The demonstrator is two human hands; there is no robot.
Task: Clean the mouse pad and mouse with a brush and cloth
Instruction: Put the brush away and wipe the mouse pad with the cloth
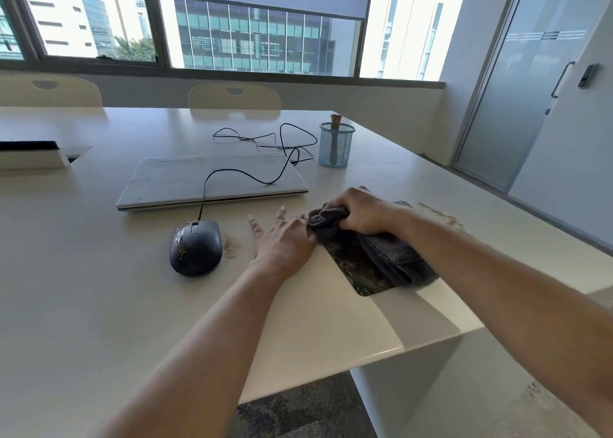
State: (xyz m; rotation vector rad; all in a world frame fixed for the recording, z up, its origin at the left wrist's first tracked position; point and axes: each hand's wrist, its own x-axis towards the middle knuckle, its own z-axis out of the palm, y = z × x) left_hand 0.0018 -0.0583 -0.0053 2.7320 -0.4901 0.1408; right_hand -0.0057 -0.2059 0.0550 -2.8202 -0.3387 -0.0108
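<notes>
A dark patterned mouse pad (356, 271) lies near the table's right front corner, mostly covered by a dark grey cloth (391, 255). My right hand (361, 210) is shut on a bunched end of the cloth, over the pad's far part. My left hand (282, 238) lies flat with fingers spread on the table, touching the pad's left edge. A black wired mouse (195, 248) with brown dirt on its left side sits left of my left hand. The brush (335, 139) stands in a blue mesh cup (335, 145) at the back right.
A shut white laptop (212, 180) lies behind the mouse, with the mouse cable (265, 139) looping over it. Brown crumbs lie beside the mouse (230, 248) and along the table's right edge (441, 217). Two chairs stand at the far side.
</notes>
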